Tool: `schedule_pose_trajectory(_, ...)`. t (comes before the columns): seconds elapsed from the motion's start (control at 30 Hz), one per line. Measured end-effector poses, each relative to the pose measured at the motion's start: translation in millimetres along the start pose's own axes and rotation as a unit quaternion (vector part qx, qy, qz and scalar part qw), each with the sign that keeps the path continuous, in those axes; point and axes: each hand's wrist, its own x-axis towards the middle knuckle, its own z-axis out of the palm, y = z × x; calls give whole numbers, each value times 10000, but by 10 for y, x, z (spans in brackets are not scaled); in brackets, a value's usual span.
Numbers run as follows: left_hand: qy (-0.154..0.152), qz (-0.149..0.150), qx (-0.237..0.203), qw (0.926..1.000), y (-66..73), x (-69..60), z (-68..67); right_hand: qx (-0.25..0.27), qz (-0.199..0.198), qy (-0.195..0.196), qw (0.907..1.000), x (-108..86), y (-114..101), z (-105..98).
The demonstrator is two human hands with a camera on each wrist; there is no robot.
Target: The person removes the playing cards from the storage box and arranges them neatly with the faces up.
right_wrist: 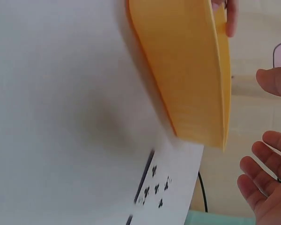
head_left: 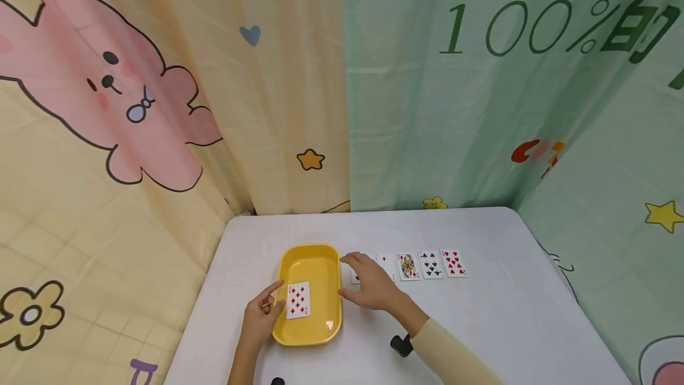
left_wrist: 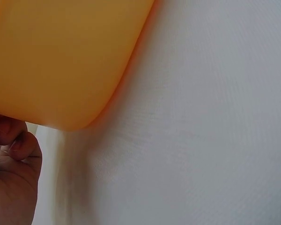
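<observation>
A yellow tray (head_left: 314, 333) sits on the white table, with a diamonds playing card (head_left: 298, 300) face up inside, toward its left side. My left hand (head_left: 259, 317) grips the tray's left rim, thumb over the edge; curled fingers show beneath the tray in the left wrist view. By the right rim is my right hand (head_left: 372, 283), thumb and fingers spread with nothing between them. Whether its fingertips touch the rim, I cannot tell. Right of the tray lies a row of face-up cards, including a face card (head_left: 408, 267); my right hand partly covers the nearest ones.
Farther right in the row are a clubs card (head_left: 431, 264) and a hearts card (head_left: 454, 263). A black object (head_left: 401, 346) lies by the right forearm, another (head_left: 277, 381) at the bottom edge. Printed curtains (head_left: 299, 106) stand behind the white table (head_left: 513, 314).
</observation>
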Motion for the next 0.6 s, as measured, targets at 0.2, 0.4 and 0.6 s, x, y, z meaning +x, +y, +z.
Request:
schedule_pose_trajectory(0.2,-15,-39,-104,9999,-6,2,-13,-47,-330,-260,9991,183,-309,255)
schedule_pose_trajectory(0.4,-58,-68,-165,9998,-13,4,-25,-90,-625,-345,9974,328,-459,479)
schedule_pose_trajectory(0.6,-81,-18,-211,9997,-22,5,-16,-227,-525,-700,9959,404,-564,651)
